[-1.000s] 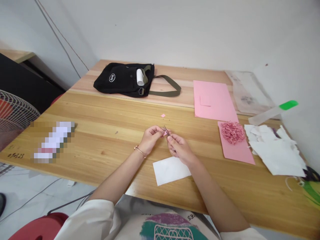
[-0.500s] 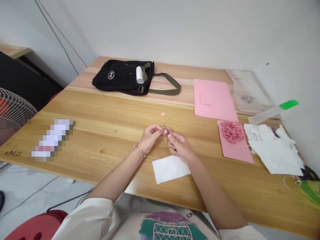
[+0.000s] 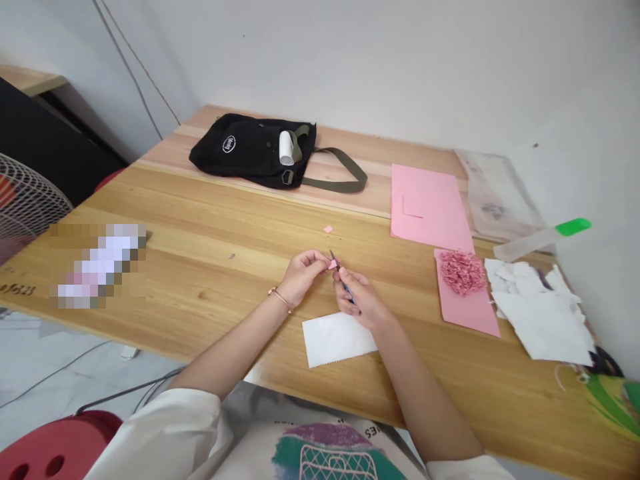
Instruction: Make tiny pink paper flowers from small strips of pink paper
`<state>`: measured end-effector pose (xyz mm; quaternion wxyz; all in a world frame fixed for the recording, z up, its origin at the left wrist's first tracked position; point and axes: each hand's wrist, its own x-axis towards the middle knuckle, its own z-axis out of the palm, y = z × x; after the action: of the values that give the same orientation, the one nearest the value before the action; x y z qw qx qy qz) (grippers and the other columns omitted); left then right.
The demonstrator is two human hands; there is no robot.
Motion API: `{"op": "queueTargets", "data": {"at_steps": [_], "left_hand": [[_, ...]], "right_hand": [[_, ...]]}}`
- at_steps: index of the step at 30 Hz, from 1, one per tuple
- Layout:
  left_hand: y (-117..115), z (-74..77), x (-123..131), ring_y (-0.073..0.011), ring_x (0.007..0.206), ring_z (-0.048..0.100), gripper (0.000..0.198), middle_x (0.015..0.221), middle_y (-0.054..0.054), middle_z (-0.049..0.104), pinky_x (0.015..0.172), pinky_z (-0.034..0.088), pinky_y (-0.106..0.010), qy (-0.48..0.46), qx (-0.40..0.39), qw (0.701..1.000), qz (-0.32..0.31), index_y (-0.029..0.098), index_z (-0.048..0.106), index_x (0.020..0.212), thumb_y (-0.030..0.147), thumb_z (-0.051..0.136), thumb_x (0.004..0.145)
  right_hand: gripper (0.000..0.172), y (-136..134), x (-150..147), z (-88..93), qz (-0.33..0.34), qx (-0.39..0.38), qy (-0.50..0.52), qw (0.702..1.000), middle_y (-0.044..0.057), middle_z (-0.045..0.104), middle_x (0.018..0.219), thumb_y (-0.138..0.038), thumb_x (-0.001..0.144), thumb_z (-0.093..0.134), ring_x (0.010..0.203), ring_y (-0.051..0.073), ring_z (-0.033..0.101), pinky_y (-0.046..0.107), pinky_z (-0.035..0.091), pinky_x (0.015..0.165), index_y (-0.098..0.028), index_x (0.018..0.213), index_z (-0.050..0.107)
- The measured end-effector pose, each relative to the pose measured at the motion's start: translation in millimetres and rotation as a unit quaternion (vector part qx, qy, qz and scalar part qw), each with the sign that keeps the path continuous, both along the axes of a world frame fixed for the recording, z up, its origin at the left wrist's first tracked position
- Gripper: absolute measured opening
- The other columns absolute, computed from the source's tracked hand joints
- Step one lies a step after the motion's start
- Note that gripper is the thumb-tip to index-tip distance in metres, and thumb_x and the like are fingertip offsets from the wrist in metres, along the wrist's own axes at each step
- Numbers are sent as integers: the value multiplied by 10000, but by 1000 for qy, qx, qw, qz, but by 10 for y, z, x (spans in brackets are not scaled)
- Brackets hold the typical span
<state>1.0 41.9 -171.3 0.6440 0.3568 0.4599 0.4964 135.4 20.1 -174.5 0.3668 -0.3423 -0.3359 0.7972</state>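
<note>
My left hand (image 3: 301,275) pinches a tiny piece of pink paper (image 3: 333,265) between thumb and fingertips. My right hand (image 3: 361,297) is closed around a small pair of scissors (image 3: 349,291) with dark pointed blades and a blue grip. The blades lie against the pink piece, their tips pointing away from me; how far they are spread is too small to tell. Just beyond the hands, a small pink paper square (image 3: 328,229) lies on the wooden table (image 3: 200,267). A white sheet of paper (image 3: 335,340) lies partly under my right wrist.
To the right are large pink paper (image 3: 430,200), pink shreds (image 3: 463,272) on another pink sheet, torn white paper (image 3: 545,320) and a green-capped clear tube (image 3: 540,240). A black bag (image 3: 250,150) lies at the back. A blurred-out object (image 3: 103,263) is at left, near a fan (image 3: 30,200).
My right hand has turned slightly, so more of the scissors' blue grip shows. My left hand keeps its pinch on the pink piece. The camera view has shifted a little.
</note>
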Motion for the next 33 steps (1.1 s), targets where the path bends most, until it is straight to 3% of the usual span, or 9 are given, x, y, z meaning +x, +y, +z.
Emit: {"op": "queueTargets", "data": {"at_steps": [14, 33], "left_hand": [[1, -30, -6, -111, 673, 568, 113, 695, -26, 653, 634, 397, -224, 3, -9, 1000, -7, 127, 559, 563, 204, 632, 602], [15, 21, 27, -76, 569, 513, 126, 603, -1, 614, 583, 370, -207, -9, -26, 1000, 11, 128, 535, 519, 198, 633, 556]], "right_hand": [[299, 1, -5, -1, -5, -4, -15, 1000, -114, 313, 435, -428, 782, 504, 250, -6, 214, 154, 118, 283, -178, 655, 400], [303, -1, -4, 18, -4, -9, -30, 1000, -108, 325, 438, -445, 744, 551, 252, -6, 222, 165, 113, 290, -179, 677, 420]]}}
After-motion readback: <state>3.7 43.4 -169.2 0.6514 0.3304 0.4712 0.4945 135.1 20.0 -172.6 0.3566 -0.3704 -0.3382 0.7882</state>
